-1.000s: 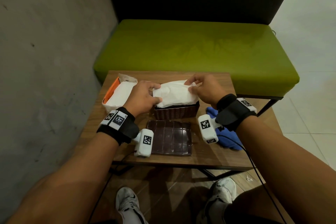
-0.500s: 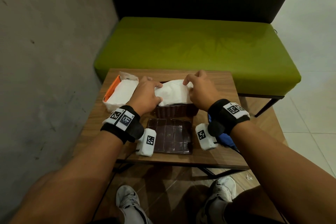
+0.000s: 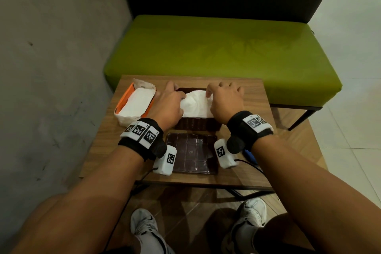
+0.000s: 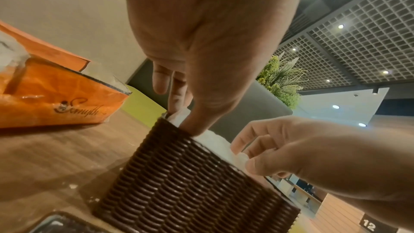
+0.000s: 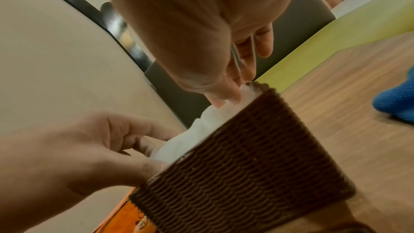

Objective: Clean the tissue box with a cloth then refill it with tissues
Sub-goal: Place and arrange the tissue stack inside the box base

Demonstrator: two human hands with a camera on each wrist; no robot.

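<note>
Near the desk's (image 3: 255, 109) far edge, our left hand (image 3: 167, 105) and right hand (image 3: 224, 102) pinch the tissues' (image 3: 195, 103) ends, tucking the stack squarely into the tissue box (image 3: 198, 123).

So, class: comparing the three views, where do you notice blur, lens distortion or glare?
Head view: sharp, wide-angle bend along the wall, sheen on the dark lid. Left wrist view: woven tissue box crisp, ceiling lights flare. Right wrist view: softest, the blue cloth and right hand smeared.
</note>
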